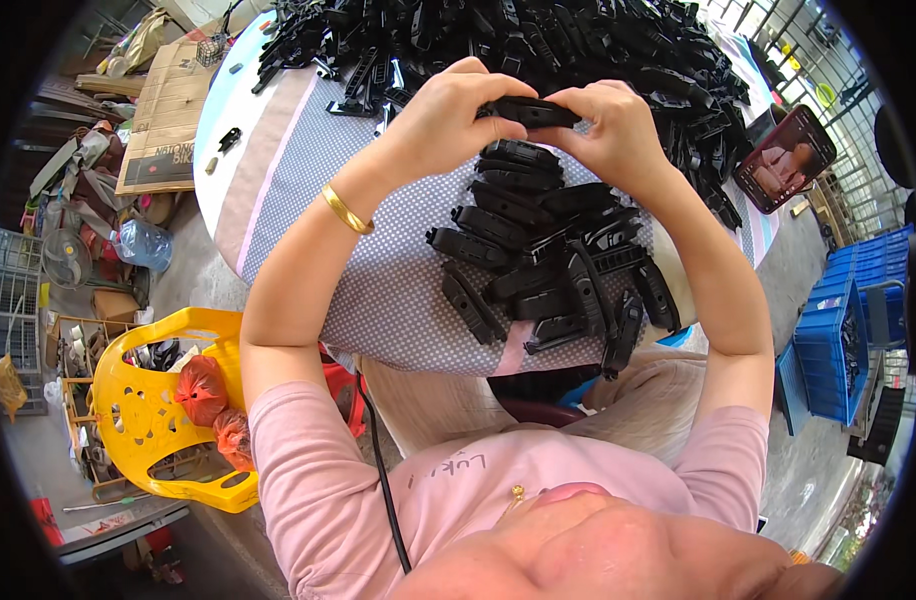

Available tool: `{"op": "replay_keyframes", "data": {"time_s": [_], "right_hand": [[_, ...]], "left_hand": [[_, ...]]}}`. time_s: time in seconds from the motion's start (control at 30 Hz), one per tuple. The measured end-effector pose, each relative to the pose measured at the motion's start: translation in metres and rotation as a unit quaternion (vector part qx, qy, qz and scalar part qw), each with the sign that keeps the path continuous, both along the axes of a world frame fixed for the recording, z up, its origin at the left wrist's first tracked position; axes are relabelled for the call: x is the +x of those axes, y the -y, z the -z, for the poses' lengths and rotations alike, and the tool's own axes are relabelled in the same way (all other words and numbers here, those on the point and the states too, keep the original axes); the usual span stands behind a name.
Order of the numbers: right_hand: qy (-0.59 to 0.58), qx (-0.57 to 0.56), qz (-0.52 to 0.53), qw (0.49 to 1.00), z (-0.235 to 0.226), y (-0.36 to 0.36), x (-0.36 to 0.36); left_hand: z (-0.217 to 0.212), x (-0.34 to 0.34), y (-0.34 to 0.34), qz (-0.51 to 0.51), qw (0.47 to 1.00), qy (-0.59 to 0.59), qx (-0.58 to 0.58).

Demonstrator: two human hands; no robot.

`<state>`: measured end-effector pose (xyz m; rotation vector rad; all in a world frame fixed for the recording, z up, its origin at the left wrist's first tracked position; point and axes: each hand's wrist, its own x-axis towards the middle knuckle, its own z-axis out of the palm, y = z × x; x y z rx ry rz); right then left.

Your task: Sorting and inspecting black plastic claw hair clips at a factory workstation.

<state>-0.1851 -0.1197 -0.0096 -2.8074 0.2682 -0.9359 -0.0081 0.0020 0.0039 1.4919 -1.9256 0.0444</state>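
Pinching black plastic part (533, 112) with left hand (465, 110) and right hand (613, 125), one end each. Holding it over cloth-covered table (373, 275), between smaller pile of black pieces (500, 203) toward near edge and large heap (538, 45) along far edge.

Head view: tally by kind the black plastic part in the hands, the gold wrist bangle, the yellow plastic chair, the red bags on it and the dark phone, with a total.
Black plastic part between left hand and right hand: 1
Gold metal bangle: 1
Yellow plastic chair: 1
Red plastic bags on the chair: 2
Dark rectangular phone: 1
Total: 6
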Motion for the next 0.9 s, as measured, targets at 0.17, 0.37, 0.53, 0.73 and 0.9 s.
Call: {"op": "replay_keyframes", "data": {"time_s": [0.17,0.37,0.53,0.73,0.9], "right_hand": [[-0.021,0.426,-0.097,0.899,-0.009,0.023,0.001],[0.028,-0.03,0.049,0.998,0.027,0.041,0.008],[0.026,-0.079,0.068,0.994,0.028,0.023,0.022],[-0.032,-0.054,0.023,0.998,0.024,0.007,0.034],[-0.033,-0.053,0.058,0.996,0.025,0.007,0.026]], "left_hand": [[-0.005,0.006,-0.004,0.112,0.961,-0.103,0.229],[-0.008,0.005,-0.001,0.25,0.916,-0.16,0.271],[0.015,0.011,0.02,-0.097,0.994,-0.041,-0.021],[0.034,0.038,0.029,-0.133,0.99,0.053,-0.002],[0.03,0.042,0.02,-0.096,0.984,0.14,0.053]]}}
